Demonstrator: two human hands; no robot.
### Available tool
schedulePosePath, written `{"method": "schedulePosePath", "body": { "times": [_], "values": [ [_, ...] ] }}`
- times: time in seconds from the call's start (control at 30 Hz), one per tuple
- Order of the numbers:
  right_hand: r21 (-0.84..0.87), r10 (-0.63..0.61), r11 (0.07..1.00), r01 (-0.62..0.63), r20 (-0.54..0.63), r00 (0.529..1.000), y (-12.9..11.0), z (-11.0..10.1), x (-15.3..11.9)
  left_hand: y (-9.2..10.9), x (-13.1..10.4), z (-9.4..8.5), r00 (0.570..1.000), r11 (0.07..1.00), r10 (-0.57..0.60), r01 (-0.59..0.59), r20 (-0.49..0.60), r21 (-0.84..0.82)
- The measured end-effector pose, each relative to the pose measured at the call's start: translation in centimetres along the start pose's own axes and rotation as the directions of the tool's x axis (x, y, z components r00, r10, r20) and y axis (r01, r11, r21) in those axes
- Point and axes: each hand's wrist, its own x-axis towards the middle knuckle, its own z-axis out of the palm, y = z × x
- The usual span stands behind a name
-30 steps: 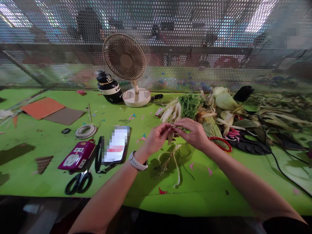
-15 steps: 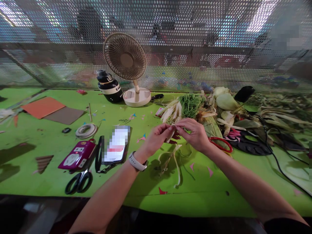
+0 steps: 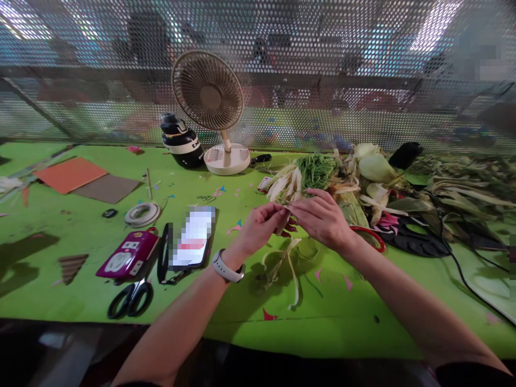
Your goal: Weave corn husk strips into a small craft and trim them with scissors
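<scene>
Left hand [image 3: 258, 228] and right hand [image 3: 324, 221] meet, fingertips pinched, seemingly to steady a small piece [image 3: 286, 207] between them, too hidden to name; pale husk strips [image 3: 282, 184] lie just beyond, probably for easy reach, with withered scraps [image 3: 276, 263] nearer the body

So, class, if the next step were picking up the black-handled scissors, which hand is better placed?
Probably the left hand: the black-handled scissors lie on its side, beyond the left forearm. The right hand is farther off and would need to cross that forearm.
</scene>
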Motion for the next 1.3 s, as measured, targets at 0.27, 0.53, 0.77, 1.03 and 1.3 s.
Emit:
{"method": "schedulePosePath", "body": {
  "times": [0.27, 0.53, 0.77, 1.03, 1.3],
  "values": [
    [-0.033, -0.076, 0.996, 0.079, 0.090, 0.993, 0.2, -0.6, 0.1, 0.2, -0.2, -0.4, 1.000, 1.000, -0.006, 0.006, -0.013, -0.009],
    [0.021, -0.081, 0.997, 0.081, 0.038, 0.996, 0.5, -0.6, 0.2, 0.0, -0.1, -0.4, 1.000, 1.000, 0.002, -0.002, -0.026, 0.012],
    [0.251, 0.372, 0.890, -0.381, 0.087, 0.924, -0.4, -0.1, 0.4, -0.3, 0.1, -0.3, 0.996, 0.995, 0.089, -0.089, 0.003, 0.052],
    [0.267, 0.328, 0.880, -0.393, 0.257, 0.909, -0.3, 0.5, 0.4, -0.4, -0.2, -0.2, 0.985, 0.977, 0.126, -0.144, 0.120, 0.157],
    [0.515, 0.391, 0.618, -0.593, 0.453, 0.801, -0.2, -0.1, 0.4, 0.5, -0.4, -0.2, 0.973, 0.978, 0.074, -0.112, 0.217, 0.173]
  ]
}}
